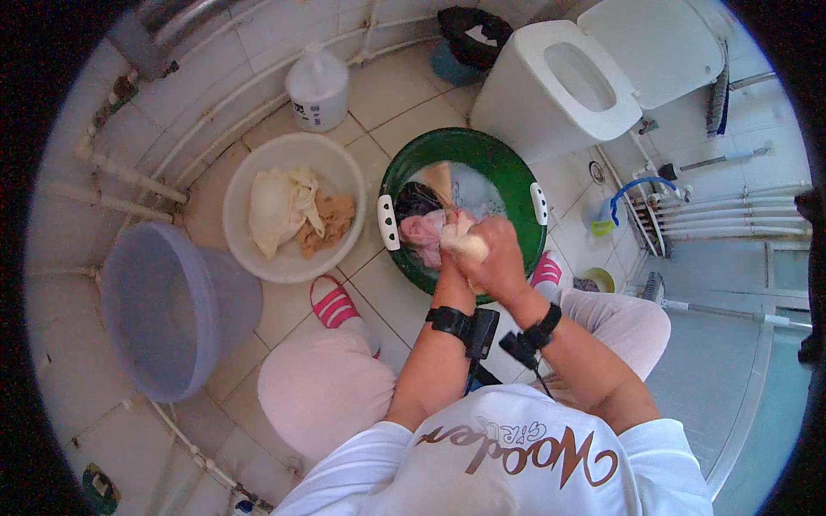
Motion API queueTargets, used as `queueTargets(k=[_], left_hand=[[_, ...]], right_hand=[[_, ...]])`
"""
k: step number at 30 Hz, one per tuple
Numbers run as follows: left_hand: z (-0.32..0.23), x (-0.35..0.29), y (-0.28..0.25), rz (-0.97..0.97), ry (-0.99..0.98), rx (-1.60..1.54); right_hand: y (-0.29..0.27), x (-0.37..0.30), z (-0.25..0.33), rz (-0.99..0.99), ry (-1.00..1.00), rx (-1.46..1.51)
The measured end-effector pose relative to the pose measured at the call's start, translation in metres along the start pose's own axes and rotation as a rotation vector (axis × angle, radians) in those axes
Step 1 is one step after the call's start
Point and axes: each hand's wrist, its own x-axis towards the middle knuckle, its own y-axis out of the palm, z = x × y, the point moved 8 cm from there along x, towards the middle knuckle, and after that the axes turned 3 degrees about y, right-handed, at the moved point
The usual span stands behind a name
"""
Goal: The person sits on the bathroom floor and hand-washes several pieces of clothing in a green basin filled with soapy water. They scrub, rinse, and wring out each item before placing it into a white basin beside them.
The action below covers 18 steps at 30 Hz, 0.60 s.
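Observation:
A green basin (508, 163) with white handles holds cloudy, sudsy water on the floor before me. My right hand (501, 251) is closed round a bunched cream cloth (465, 238) above the basin's near side. Pressed against the same cloth from the left is my left hand (453, 263); its fingers are mostly covered but appear wrapped in the fabric. Just beyond my hands lie a pink cloth (422, 230), a black cloth (416, 199) and a tan piece of fabric (439, 179), partly in the water.
Left of the green basin stands a white basin (237, 202) with cream and tan clothes. A lavender tub (232, 288) is nearer on the left. A white jug (318, 90), a lined bin (452, 64) and a toilet (516, 95) stand farther back. My feet flank the green basin.

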Motion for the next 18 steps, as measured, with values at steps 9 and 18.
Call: queueTargets(k=[9, 18], left_hand=[[0.006, -0.006, 0.037, 0.102, -0.023, -0.036], [-0.011, -0.006, 0.03, 0.227, 0.208, -0.112]], right_hand=[[0.018, -0.002, -0.156, 0.067, 0.946, 0.826], [-0.01, 0.007, -0.079, -0.13, 0.463, 0.361]])
